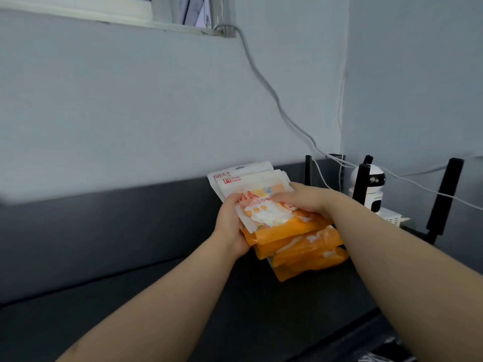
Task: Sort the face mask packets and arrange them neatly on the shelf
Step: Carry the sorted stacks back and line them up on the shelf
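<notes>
Mask packets [274, 223] (fanned stack) clamped between left grip [231, 226], right grip [305, 198].

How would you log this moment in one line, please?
stage: arranging | hands: left, right on packets | place: shelf

A: face mask packets [277, 220] – glossy plastic film, crinkled, orange and white.
B: shelf [130, 257] – matt black, smooth. Security camera [372, 184] – glossy white plastic.

A plain indoor room, likely a home or small stockroom: painted wall [130, 113], window frame [167, 11] upper left, dark shelf [130, 283] below, security camera [371, 189] and loose cables [274, 97] at right.
</notes>
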